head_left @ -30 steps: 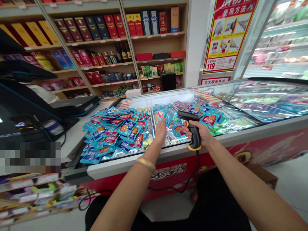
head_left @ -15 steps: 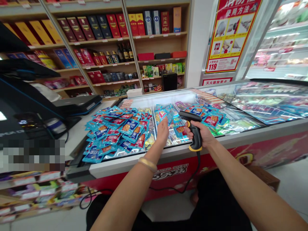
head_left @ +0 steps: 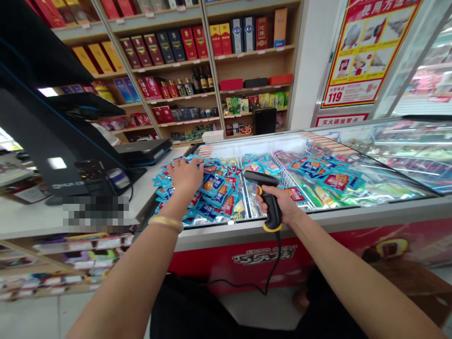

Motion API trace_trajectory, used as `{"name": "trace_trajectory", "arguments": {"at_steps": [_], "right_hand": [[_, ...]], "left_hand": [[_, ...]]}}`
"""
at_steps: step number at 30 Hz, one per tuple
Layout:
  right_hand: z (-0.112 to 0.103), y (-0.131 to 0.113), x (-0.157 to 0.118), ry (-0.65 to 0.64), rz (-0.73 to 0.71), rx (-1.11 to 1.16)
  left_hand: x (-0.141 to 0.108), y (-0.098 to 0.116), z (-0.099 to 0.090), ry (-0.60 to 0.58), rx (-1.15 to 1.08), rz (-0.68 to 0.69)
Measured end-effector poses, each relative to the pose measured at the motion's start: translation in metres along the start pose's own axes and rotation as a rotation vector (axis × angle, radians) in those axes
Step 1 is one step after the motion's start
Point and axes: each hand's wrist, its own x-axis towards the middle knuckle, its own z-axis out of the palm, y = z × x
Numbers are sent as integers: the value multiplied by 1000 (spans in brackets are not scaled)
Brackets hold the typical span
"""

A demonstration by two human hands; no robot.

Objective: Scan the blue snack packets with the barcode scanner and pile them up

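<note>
My right hand (head_left: pixel 285 203) is wrapped round the grip of a black and yellow barcode scanner (head_left: pixel 272 214), held over the freezer's front edge with its head pointing left. A cable hangs from the handle. Over on the left, my left hand (head_left: pixel 186 178) rests on a heap of blue snack packets (head_left: pixel 215 184) with red or dark blue labels. Its fingers are spread across the packets, and no packet shows gripped in them. Smaller groups of similar packets lie on the glass: a few in the middle (head_left: pixel 263 165) behind the scanner, and more at the right (head_left: pixel 318 169).
Beneath the packets is a glass-topped chest freezer (head_left: pixel 318 219) with frozen goods inside. A checkout terminal (head_left: pixel 67 141) stands on the counter at left. Shelves (head_left: pixel 169 96) of boxes and bottles line the back. A brown box (head_left: pixel 409 282) sits on the floor at right.
My left hand has moved left from the middle packets onto the large heap, leaving the packet it had there. The scanner stays in my right hand, and the view has shifted left.
</note>
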Motion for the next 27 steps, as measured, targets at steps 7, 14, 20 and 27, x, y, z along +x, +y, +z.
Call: {"name": "trace_trajectory", "arguments": {"at_steps": [7,14,20,27], "right_hand": [[-4,-2,-1,13,36,15],[-20,-20,-15,49,-21,5],[-74,-58,-46,154,-117,-47],[-95,-70,-58,246,-141,-3]], "left_hand": [[-5,0,7,-20,-31,9],[-42,57,18,104,-321,256],[-79,131,55,-155,-670,564],[-99,181,68,-326,-672,661]]}}
